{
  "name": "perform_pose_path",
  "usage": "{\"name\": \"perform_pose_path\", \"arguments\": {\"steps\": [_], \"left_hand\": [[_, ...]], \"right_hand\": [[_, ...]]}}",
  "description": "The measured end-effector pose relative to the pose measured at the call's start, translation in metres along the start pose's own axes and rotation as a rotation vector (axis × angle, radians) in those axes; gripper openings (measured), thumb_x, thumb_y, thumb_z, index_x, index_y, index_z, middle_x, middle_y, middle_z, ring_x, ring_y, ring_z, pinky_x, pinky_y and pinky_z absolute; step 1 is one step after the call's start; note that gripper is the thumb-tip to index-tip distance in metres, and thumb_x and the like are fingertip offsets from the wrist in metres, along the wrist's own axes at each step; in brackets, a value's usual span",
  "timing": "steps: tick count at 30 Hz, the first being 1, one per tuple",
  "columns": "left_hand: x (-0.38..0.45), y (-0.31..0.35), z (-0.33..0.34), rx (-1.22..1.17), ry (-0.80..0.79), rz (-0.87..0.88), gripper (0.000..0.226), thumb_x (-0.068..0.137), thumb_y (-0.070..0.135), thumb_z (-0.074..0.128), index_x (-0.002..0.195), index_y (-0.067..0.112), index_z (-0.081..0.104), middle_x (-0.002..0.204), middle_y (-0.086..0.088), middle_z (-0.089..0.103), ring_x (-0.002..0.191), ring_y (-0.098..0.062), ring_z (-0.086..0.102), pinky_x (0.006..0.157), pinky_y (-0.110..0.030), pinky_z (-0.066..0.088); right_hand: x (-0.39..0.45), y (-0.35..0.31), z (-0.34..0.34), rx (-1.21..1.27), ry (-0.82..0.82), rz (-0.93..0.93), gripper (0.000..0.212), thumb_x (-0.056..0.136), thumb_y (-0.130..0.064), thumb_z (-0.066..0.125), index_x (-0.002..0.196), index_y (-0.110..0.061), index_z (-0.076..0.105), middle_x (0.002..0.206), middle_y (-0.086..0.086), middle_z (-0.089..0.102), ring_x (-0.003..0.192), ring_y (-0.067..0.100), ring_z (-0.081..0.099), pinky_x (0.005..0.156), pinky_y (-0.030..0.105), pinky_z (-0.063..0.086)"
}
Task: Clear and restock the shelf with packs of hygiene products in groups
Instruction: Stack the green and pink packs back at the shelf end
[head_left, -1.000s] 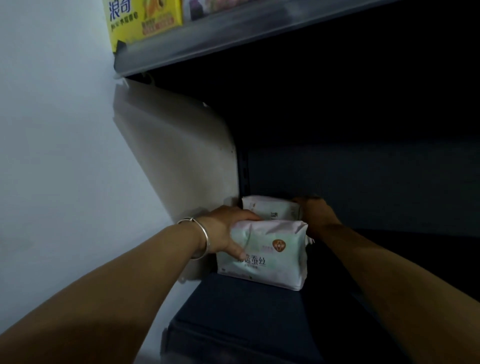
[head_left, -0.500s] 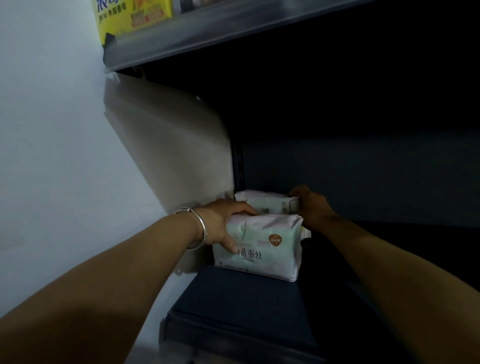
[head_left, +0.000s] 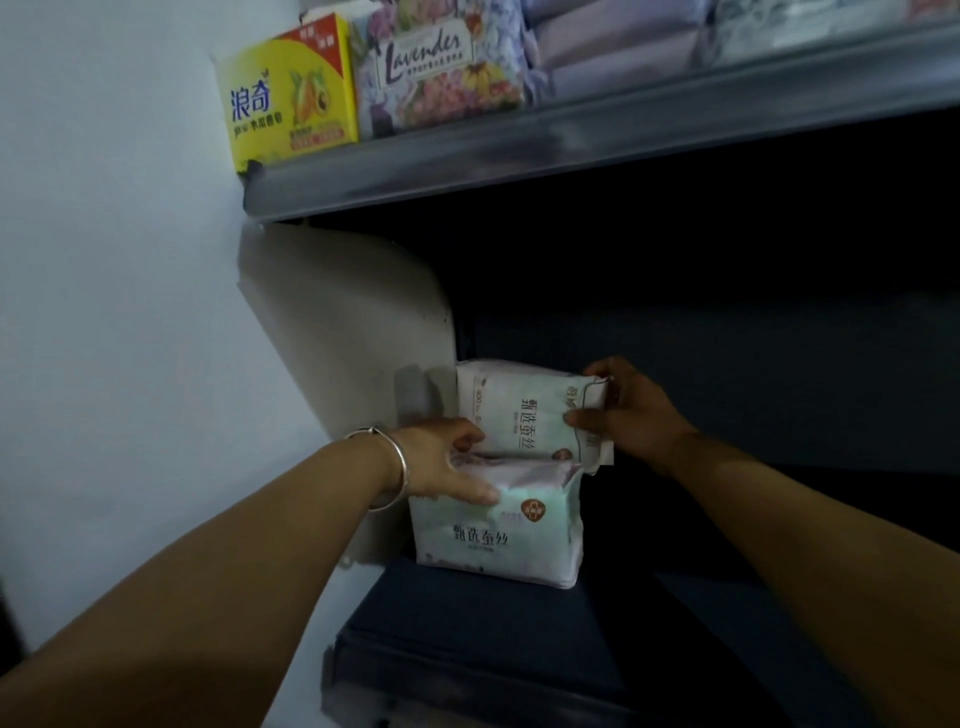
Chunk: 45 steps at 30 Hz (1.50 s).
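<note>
Two pale green-and-white packs stand at the left end of a dark shelf (head_left: 467, 613). The front pack (head_left: 498, 535) stands upright with its printed face toward me. My left hand (head_left: 447, 462), a silver bangle on its wrist, rests on that pack's top left corner with the thumb on its face. The rear pack (head_left: 519, 410) is raised and turned on its side behind the front one. My right hand (head_left: 623, 410) pinches its right edge between thumb and fingers.
A white side panel (head_left: 353, 332) and a white wall (head_left: 114, 312) close off the left. Overhead, a grey metal shelf (head_left: 571, 140) carries a yellow soap box (head_left: 291, 93), a floral Lavender pack (head_left: 436, 62) and pale purple packs (head_left: 613, 47). The shelf's right part is dark.
The rear pack has been lifted and turned so its face shows above the front pack. My right hand moved from behind it to its right edge. The view tilted up.
</note>
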<state>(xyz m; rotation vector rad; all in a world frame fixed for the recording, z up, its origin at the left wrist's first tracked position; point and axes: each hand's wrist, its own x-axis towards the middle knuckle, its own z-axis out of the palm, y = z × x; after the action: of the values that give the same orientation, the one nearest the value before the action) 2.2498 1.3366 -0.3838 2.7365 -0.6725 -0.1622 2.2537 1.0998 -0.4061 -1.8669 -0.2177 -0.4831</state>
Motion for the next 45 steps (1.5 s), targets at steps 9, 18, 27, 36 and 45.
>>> {"name": "perform_pose_path", "arguments": {"steps": [9, 18, 27, 36, 45], "left_hand": [[0.032, 0.028, -0.001, -0.504, 0.482, -0.223, 0.060, 0.094, 0.059, 0.028, 0.088, 0.007, 0.057, 0.094, -0.016, 0.063, 0.081, -0.028, 0.059, 0.077, -0.032, 0.045], [0.043, 0.043, -0.010, -1.130, 0.505, -0.355, 0.066, 0.092, 0.062, 0.032, 0.121, 0.006, 0.052, 0.117, -0.021, 0.060, 0.106, -0.037, 0.059, 0.085, -0.046, 0.054], [0.039, 0.041, 0.002, -1.301, 0.466, -0.217, 0.007, 0.084, 0.005, 0.065, 0.081, 0.001, 0.059, 0.074, -0.014, 0.059, 0.063, -0.026, 0.057, 0.061, -0.034, 0.053], [0.037, 0.046, 0.001, -1.306, 0.444, -0.021, 0.033, 0.077, -0.018, 0.050, 0.092, 0.009, 0.063, 0.091, -0.013, 0.063, 0.081, -0.028, 0.059, 0.081, -0.036, 0.049], [0.046, 0.043, 0.011, -1.116, 0.511, 0.014, 0.094, 0.064, -0.032, 0.058, 0.142, 0.012, 0.029, 0.121, -0.005, 0.050, 0.109, -0.023, 0.049, 0.088, -0.042, 0.048]], "right_hand": [[-0.015, -0.011, -0.014, 0.089, 0.070, -0.070, 0.039, 0.075, 0.004, 0.073, 0.098, -0.020, 0.052, 0.092, -0.006, 0.059, 0.082, 0.008, 0.060, 0.059, 0.020, 0.053], [-0.020, -0.001, -0.008, 0.220, 0.030, -0.217, 0.040, 0.077, 0.017, 0.063, 0.089, -0.021, 0.061, 0.094, -0.001, 0.063, 0.085, 0.008, 0.062, 0.063, 0.016, 0.054], [-0.013, 0.007, -0.011, 0.720, 0.235, 0.129, 0.032, 0.092, -0.015, 0.057, 0.119, -0.029, 0.050, 0.109, 0.004, 0.061, 0.088, 0.020, 0.063, 0.058, 0.032, 0.055], [-0.015, 0.006, -0.012, 0.653, -0.015, 0.337, 0.028, 0.089, -0.018, 0.061, 0.117, -0.017, 0.060, 0.101, 0.005, 0.068, 0.086, 0.021, 0.065, 0.066, 0.036, 0.055], [-0.012, -0.001, -0.019, 0.591, 0.052, 0.180, 0.043, 0.077, 0.006, 0.067, 0.114, -0.012, 0.055, 0.106, 0.010, 0.067, 0.092, 0.025, 0.066, 0.074, 0.040, 0.056]]}}
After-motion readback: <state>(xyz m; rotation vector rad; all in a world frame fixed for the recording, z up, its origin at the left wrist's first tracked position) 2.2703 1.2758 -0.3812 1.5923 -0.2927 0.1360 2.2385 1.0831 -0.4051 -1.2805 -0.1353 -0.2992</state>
